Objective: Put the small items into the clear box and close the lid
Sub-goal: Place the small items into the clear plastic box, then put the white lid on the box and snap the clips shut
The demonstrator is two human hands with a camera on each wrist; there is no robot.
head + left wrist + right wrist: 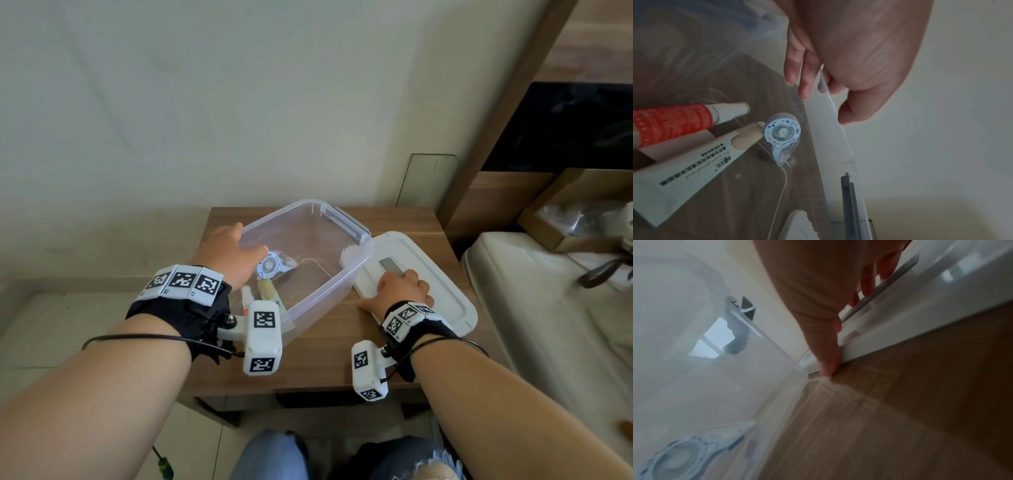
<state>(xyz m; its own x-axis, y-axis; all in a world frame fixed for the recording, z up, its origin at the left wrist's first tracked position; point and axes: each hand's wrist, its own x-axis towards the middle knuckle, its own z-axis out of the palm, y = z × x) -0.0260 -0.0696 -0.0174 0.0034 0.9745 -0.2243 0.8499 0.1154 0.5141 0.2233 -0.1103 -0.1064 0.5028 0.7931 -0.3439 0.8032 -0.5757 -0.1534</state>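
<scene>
A clear box (pixel 346 236) stands open on the wooden table (pixel 325 349). Inside it lie a blue-white correction tape (pixel 269 265), a cream tube (pixel 267 291) and a red-and-white tube (pixel 246 298). My left hand (pixel 236 246) grips the box's left wall, fingers inside and thumb outside. In the left wrist view that wall (pixel 830 123) is pinched by the hand (pixel 824 97), above the tape (pixel 782 134). The white lid (pixel 442 274) lies flat to the right of the box. My right hand (pixel 394 287) holds it, with fingers (pixel 867 283) curled on its grey handle (pixel 898 272) and the thumb at its near edge.
The table stands against a pale wall. A mattress (pixel 548 308) with a dark strap on it borders the table's right side. A cardboard box (pixel 575 212) and a wooden frame stand behind it. My knees are below the table's front edge.
</scene>
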